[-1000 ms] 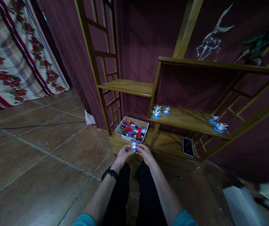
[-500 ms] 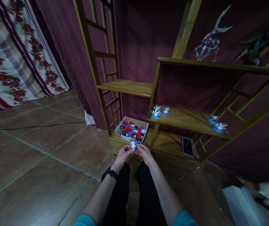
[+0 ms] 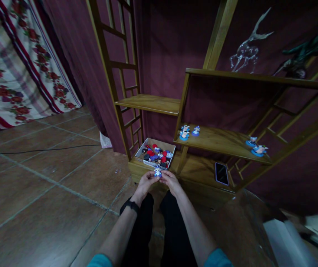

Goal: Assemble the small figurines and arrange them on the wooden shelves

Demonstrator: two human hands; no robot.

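The left hand (image 3: pixel 145 183) and right hand (image 3: pixel 172 181) meet in front of the body; both hold one small white-and-purple figurine (image 3: pixel 157 171) between their fingertips, gripping it low, near its base; the figurine is upright, head at the top, with a narrow finger gap set by its width; a black wristband (image 3: pixel 133 206) is fitted on the left wrist.

The held figurine is located just on the near side of a shallow cardboard box (image 3: pixel 164 144); this box rests on the bottom board (image 3: pixel 199 170) of a wooden display rack and contains a pile of red, black, purple and white figurines (image 3: pixel 156 154); a smartphone (image 3: pixel 221 174) lies on the same board, well to the right of the box.

The shelf (image 3: pixel 222 142) above carries five figurines: at its left end, two blue-based pieces (image 3: pixel 184 135) beside a purple-and-white piece (image 3: pixel 196 131); at its right end, two further blue-based pieces (image 3: pixel 259 150); a clear deer ornament (image 3: pixel 244 55) stands on the upper shelf (image 3: pixel 222 74).
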